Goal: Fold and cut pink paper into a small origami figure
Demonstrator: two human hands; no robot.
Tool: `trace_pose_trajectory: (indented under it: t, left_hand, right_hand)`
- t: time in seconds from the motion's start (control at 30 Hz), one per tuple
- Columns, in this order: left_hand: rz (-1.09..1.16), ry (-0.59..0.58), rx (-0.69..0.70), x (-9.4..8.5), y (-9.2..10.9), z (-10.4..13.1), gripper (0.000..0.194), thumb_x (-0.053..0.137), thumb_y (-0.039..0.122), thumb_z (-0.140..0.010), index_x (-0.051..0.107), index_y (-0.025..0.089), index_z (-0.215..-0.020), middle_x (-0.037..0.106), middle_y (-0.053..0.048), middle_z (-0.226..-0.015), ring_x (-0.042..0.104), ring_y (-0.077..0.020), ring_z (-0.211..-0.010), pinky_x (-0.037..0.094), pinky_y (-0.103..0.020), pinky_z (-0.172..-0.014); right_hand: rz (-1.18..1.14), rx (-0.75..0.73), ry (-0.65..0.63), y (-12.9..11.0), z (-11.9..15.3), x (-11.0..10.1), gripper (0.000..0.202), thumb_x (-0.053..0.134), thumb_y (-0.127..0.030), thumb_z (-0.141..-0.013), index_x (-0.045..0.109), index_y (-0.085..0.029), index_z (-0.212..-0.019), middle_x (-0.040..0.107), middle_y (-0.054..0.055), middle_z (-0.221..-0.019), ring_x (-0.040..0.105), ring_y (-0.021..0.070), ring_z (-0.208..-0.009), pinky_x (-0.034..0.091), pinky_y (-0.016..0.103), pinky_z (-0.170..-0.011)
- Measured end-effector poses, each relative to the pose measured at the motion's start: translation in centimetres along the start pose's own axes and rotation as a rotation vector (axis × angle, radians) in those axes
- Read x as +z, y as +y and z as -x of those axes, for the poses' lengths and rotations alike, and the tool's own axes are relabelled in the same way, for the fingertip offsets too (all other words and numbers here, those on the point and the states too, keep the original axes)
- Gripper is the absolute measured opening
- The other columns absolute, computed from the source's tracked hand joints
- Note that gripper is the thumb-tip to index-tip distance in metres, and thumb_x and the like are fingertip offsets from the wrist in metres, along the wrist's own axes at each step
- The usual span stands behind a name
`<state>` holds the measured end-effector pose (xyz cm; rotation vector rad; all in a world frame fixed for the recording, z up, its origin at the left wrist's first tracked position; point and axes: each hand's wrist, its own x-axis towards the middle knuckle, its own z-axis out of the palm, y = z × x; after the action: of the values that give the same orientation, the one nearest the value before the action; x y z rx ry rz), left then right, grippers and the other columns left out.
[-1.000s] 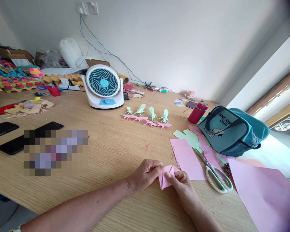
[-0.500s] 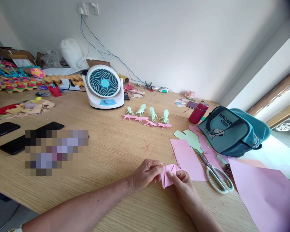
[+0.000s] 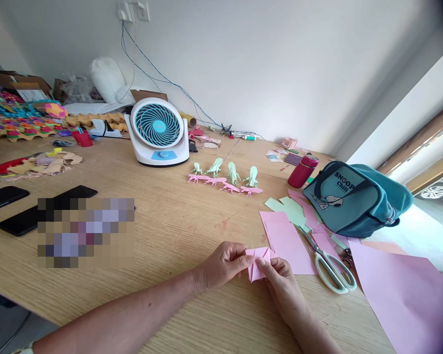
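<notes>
A small folded piece of pink paper (image 3: 257, 273) is held up just above the table's front part, with crease lines on its near face. My left hand (image 3: 229, 263) pinches its left edge between thumb and fingers. On the right edge, my right hand (image 3: 282, 278) grips it, thumb laid on the front and fingers curled behind. The paper's back is hidden. Beyond the hands stand several green folded-paper insects (image 3: 233, 173), with a row of pink folded-paper insects (image 3: 231, 188) in front of them.
Pink paper sheets (image 3: 286, 241) and scissors (image 3: 334, 270) lie right of my hands, with a large pink sheet (image 3: 402, 295) farther right. A teal bag (image 3: 349, 201) and red flask (image 3: 302, 171) stand behind. A fan (image 3: 158, 130) and black phones (image 3: 74, 196) are to the left.
My left thumb has moved right and down onto the paper's front face. The paper's upper left part now looks flatter and squarer. My right hand keeps its grip.
</notes>
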<state>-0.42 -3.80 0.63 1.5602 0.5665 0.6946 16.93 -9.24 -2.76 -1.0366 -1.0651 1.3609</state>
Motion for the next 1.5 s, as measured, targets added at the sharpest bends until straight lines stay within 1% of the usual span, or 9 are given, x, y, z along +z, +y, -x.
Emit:
trace_pose_trajectory:
  t: [0.2, 0.43, 0.6, 0.7, 0.9, 1.07, 1.27, 1.37, 1.5]
  left_hand:
    - [-0.025, -0.010, 0.015, 0.0, -0.3, -0.1, 0.044, 0.052, 0.052, -0.089, 0.051, 0.014, -0.066, 0.045, 0.003, -0.057, 0.038, -0.0078, -0.052, 0.027, -0.021, -0.049]
    - [-0.046, -0.058, 0.040, 0.2, 0.2, -0.1, 0.032, 0.055, 0.042, -0.089, 0.058, 0.012, -0.079, 0.048, 0.001, -0.069, 0.038, -0.0096, -0.063, 0.030, -0.022, -0.058]
    - [-0.084, -0.019, -0.018, 0.5, 0.0, -0.2, 0.031, 0.057, 0.038, -0.088, 0.052, 0.013, -0.069, 0.040, 0.003, -0.064, 0.035, -0.0088, -0.061, 0.027, -0.022, -0.054]
    - [-0.072, -0.012, -0.018, 0.5, 0.0, -0.2, 0.028, 0.056, 0.034, -0.088, 0.052, 0.013, -0.069, 0.038, 0.003, -0.064, 0.033, -0.0083, -0.060, 0.026, -0.022, -0.054]
    - [-0.002, -0.003, 0.009, 0.7, 0.3, -0.1, 0.025, 0.062, 0.034, -0.087, 0.065, 0.011, -0.096, 0.059, -0.002, -0.081, 0.051, -0.0126, -0.073, 0.040, -0.022, -0.065]
    - [0.040, -0.001, 0.018, 1.0, 0.3, -0.4, 0.031, 0.066, 0.037, -0.086, 0.069, 0.012, -0.102, 0.066, -0.004, -0.087, 0.058, -0.0151, -0.079, 0.046, -0.026, -0.074]
    - [-0.050, 0.037, -0.005, 0.7, -0.4, -0.3, 0.028, 0.069, 0.038, -0.081, 0.062, 0.012, -0.084, 0.053, 0.001, -0.073, 0.048, -0.0105, -0.067, 0.038, -0.021, -0.060]
    - [-0.118, 0.095, -0.031, 0.8, -0.6, -0.2, 0.035, 0.072, 0.045, -0.078, 0.056, 0.014, -0.079, 0.044, 0.005, -0.066, 0.039, -0.0085, -0.061, 0.031, -0.020, -0.054]
    - [-0.160, 0.125, -0.025, 0.7, -0.6, -0.2, 0.036, 0.071, 0.045, -0.079, 0.052, 0.015, -0.073, 0.041, 0.005, -0.064, 0.037, -0.0082, -0.060, 0.028, -0.020, -0.052]
  right_hand:
    - [0.008, -0.007, 0.010, -0.1, 0.0, 0.1, 0.031, 0.071, -0.047, -0.083, 0.076, -0.018, -0.074, 0.070, 0.007, -0.070, 0.064, 0.0203, -0.071, 0.051, 0.032, -0.072]
    - [0.070, -0.007, 0.039, 0.0, -0.1, -0.1, 0.034, 0.071, -0.049, -0.082, 0.075, -0.017, -0.072, 0.069, 0.006, -0.068, 0.060, 0.0170, -0.065, 0.049, 0.029, -0.066]
    - [0.060, -0.021, 0.082, 0.3, -0.2, -0.1, 0.030, 0.074, -0.047, -0.080, 0.074, -0.017, -0.073, 0.071, 0.005, -0.070, 0.060, 0.0157, -0.064, 0.048, 0.028, -0.066]
    - [0.054, -0.026, 0.063, 0.0, -0.2, 0.0, 0.029, 0.072, -0.046, -0.082, 0.076, -0.017, -0.082, 0.072, 0.006, -0.076, 0.063, 0.0187, -0.072, 0.049, 0.030, -0.071]
    - [0.019, -0.053, 0.050, -0.6, -0.3, 0.5, 0.023, 0.070, -0.041, -0.085, 0.074, -0.019, -0.086, 0.070, 0.004, -0.078, 0.060, 0.0178, -0.074, 0.047, 0.029, -0.074]
    - [0.015, -0.071, 0.080, -0.6, -0.3, 0.7, 0.023, 0.072, -0.042, -0.083, 0.071, -0.019, -0.082, 0.067, 0.003, -0.079, 0.058, 0.0173, -0.076, 0.046, 0.029, -0.075]
    - [-0.081, -0.060, 0.186, -0.7, -0.3, 0.3, 0.025, 0.077, -0.041, -0.079, 0.063, -0.021, -0.078, 0.056, -0.003, -0.071, 0.049, 0.0122, -0.066, 0.041, 0.024, -0.064]
    - [-0.054, -0.063, 0.160, -0.6, -0.1, 0.1, 0.023, 0.076, -0.040, -0.081, 0.064, -0.021, -0.076, 0.057, -0.002, -0.070, 0.047, 0.0123, -0.067, 0.040, 0.025, -0.066]
    - [-0.015, -0.070, 0.097, -0.4, -0.1, 0.0, 0.022, 0.073, -0.039, -0.084, 0.065, -0.020, -0.075, 0.056, -0.002, -0.070, 0.046, 0.0129, -0.068, 0.040, 0.026, -0.067]
